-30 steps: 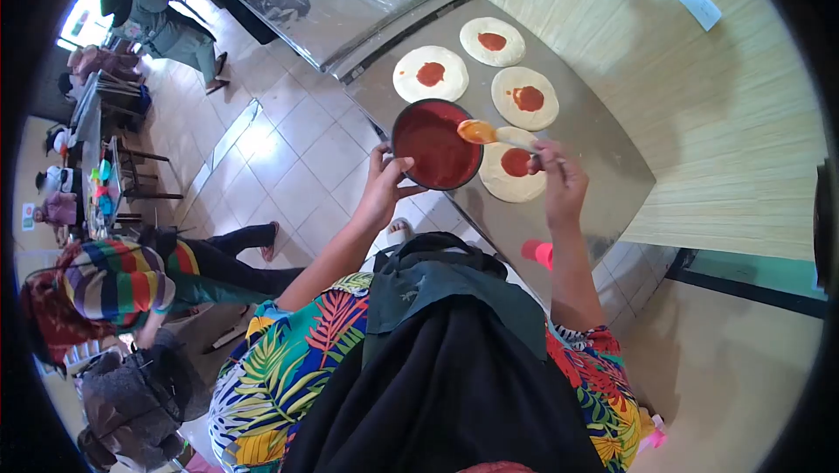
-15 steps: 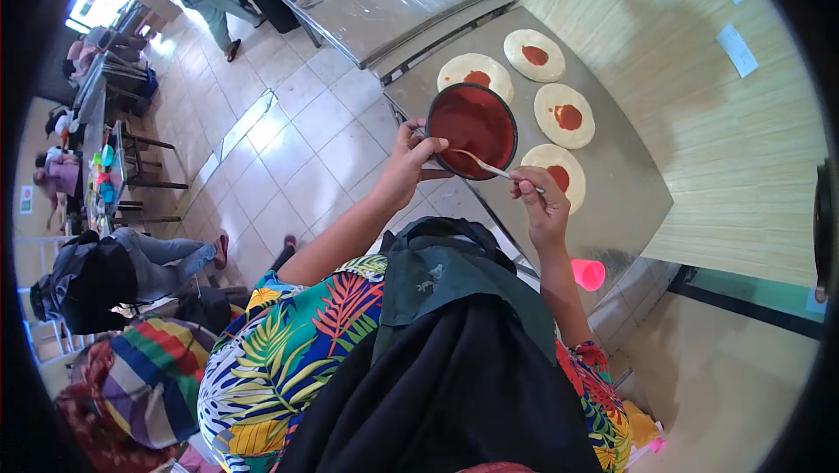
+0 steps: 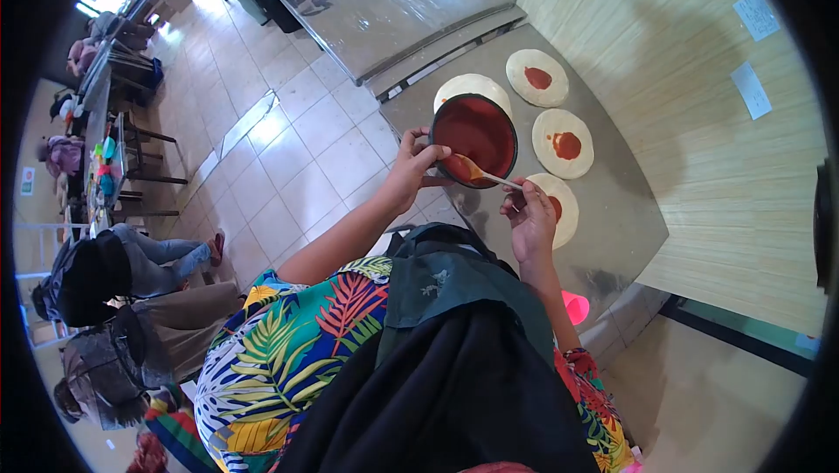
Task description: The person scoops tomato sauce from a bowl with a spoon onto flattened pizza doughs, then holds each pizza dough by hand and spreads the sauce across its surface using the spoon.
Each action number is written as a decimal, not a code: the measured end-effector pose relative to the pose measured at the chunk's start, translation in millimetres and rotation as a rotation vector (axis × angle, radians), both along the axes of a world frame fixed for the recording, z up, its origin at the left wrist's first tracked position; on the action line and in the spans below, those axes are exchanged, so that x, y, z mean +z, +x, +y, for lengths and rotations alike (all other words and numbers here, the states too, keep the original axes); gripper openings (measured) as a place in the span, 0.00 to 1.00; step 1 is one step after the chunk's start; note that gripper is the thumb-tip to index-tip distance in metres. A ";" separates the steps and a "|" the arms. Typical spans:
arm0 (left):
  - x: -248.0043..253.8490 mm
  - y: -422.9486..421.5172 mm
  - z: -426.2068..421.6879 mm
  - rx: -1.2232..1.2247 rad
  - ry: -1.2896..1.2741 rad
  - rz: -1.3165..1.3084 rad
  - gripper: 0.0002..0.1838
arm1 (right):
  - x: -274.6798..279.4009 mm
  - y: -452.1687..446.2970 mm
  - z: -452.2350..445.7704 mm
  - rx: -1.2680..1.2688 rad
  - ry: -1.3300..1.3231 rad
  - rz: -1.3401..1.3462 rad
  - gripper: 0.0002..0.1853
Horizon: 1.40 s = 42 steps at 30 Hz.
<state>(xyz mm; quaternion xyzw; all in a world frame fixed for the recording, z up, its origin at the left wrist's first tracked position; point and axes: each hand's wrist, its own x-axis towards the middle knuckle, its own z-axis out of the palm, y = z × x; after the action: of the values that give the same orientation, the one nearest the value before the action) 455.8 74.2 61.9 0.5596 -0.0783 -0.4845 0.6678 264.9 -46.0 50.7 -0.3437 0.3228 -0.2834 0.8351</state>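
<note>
Right hand (image 3: 530,216) pinching its handle, a spoon (image 3: 495,179) is being held over sauce (image 3: 472,135) in a bowl (image 3: 515,148) being clasped by the left hand (image 3: 405,172) beside a metal table (image 3: 616,202), where sauce is already being displayed on three dough rounds (image 3: 559,122), the fourth round's (image 3: 472,85) middle being hidden from judgement.

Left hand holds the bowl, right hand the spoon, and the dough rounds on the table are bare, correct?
Not bare: the head view shows red sauce on dough rounds on the table. The left hand does hold the bowl, the right hand the spoon.
</note>
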 end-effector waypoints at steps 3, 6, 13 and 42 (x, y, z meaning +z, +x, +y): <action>-12.6 2.6 -3.8 0.035 -0.034 0.041 0.34 | -8.2 4.1 -11.6 0.025 0.165 -0.039 0.12; -4.9 -21.7 18.4 0.078 -0.067 0.099 0.34 | 6.4 -16.9 -0.8 -0.036 0.122 -0.012 0.13; -6.6 -6.4 22.7 0.132 0.036 0.063 0.37 | 19.1 -8.1 -32.0 -0.335 -0.360 0.138 0.12; -1.2 -27.4 -19.0 -0.415 -0.173 -0.095 0.35 | 24.4 -71.2 75.4 -0.311 -1.182 0.455 0.09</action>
<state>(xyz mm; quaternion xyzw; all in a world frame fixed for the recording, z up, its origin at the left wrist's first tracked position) 428.3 55.2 60.7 0.4945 -0.2644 -0.5761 0.5947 193.7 29.4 75.1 -0.7456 0.3272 -0.4511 0.3654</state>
